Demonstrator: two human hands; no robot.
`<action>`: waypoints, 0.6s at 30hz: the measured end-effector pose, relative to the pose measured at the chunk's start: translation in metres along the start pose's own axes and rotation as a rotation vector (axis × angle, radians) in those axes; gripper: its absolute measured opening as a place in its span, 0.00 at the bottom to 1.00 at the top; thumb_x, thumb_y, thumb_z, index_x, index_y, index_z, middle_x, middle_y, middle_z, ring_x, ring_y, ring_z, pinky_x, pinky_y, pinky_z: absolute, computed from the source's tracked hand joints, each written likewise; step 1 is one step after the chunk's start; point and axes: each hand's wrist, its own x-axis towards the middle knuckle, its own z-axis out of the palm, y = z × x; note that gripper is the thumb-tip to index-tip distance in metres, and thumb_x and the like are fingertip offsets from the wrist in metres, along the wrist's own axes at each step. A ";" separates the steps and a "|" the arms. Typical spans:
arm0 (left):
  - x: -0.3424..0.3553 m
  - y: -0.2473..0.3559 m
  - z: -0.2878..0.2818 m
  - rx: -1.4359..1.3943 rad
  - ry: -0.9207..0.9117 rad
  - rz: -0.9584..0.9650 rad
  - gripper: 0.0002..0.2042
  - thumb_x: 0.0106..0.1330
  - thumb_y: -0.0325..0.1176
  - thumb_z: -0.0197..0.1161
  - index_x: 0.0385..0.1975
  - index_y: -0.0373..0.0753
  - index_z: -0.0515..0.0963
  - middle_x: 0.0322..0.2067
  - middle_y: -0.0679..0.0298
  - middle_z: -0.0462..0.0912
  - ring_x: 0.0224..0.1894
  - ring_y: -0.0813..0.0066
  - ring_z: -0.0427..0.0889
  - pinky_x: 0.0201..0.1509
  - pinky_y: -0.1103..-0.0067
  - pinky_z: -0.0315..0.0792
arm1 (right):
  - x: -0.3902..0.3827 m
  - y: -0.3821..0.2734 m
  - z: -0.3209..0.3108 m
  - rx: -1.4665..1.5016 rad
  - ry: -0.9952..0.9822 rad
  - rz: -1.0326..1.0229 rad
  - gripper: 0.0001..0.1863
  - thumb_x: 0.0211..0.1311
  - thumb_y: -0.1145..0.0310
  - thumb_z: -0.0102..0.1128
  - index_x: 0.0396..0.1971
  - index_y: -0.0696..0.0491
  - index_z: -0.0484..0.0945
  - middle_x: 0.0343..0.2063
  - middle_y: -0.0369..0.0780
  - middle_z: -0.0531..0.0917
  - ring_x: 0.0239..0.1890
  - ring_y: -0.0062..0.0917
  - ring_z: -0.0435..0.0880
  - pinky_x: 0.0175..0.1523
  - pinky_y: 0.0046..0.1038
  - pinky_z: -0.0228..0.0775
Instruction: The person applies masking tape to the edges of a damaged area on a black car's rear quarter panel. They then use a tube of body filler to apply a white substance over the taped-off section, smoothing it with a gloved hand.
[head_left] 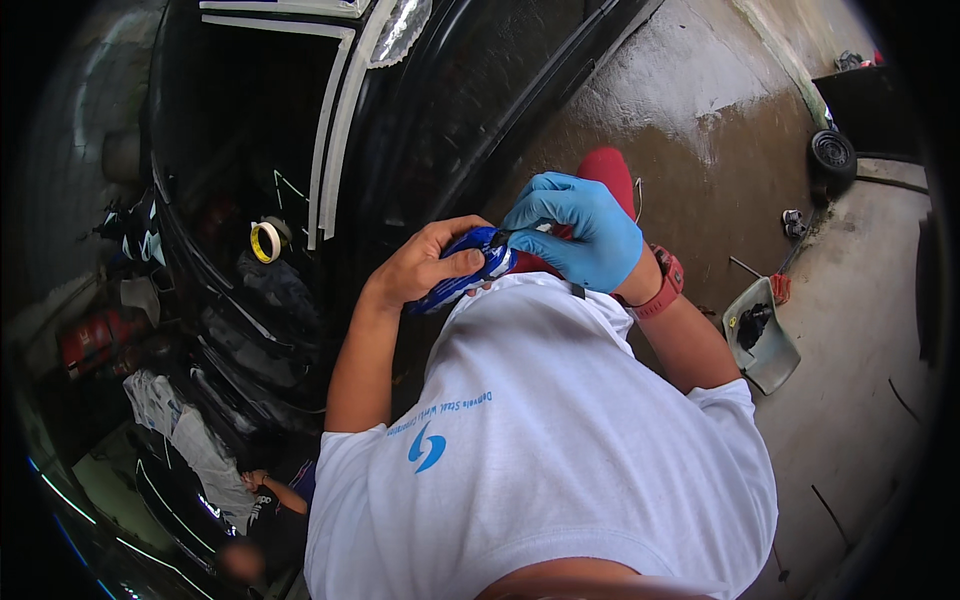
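Note:
My bare left hand is wrapped round a crinkled blue and white plastic packet, held close to the front of my white shirt. A blue disposable glove covers my right hand. Its thumb and fingertips are pinched together at the packet's upper end, by a small dark piece. Whether that piece belongs to the packet I cannot tell. A red watch is on my right wrist. Beyond the glove a rounded red shape shows, partly covered.
A black car body with strips of masking tape stands at left. A tape roll lies on a dark surface there. Another person's hand is at lower left. At right are a pale plastic chair and a wheel.

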 end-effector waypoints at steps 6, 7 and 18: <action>0.009 -0.006 0.012 -0.249 0.014 0.127 0.21 0.72 0.47 0.71 0.54 0.37 0.80 0.34 0.58 0.86 0.32 0.72 0.87 0.36 0.77 0.83 | -0.007 0.003 0.042 0.891 0.355 0.326 0.07 0.73 0.71 0.69 0.45 0.57 0.84 0.36 0.33 0.86 0.38 0.15 0.82 0.47 0.22 0.76; 0.011 -0.008 0.010 -0.226 0.009 0.127 0.21 0.73 0.47 0.70 0.54 0.37 0.79 0.34 0.58 0.85 0.32 0.72 0.87 0.37 0.77 0.83 | -0.008 0.005 0.045 0.921 0.404 0.345 0.07 0.73 0.71 0.68 0.45 0.57 0.83 0.36 0.33 0.86 0.38 0.15 0.82 0.47 0.22 0.76; 0.003 -0.006 0.009 0.062 0.221 0.148 0.22 0.74 0.48 0.69 0.53 0.35 0.78 0.35 0.59 0.85 0.35 0.76 0.85 0.39 0.78 0.82 | -0.014 0.018 -0.021 0.389 0.587 0.194 0.07 0.70 0.78 0.70 0.45 0.60 0.89 0.41 0.39 0.91 0.43 0.18 0.88 0.53 0.21 0.80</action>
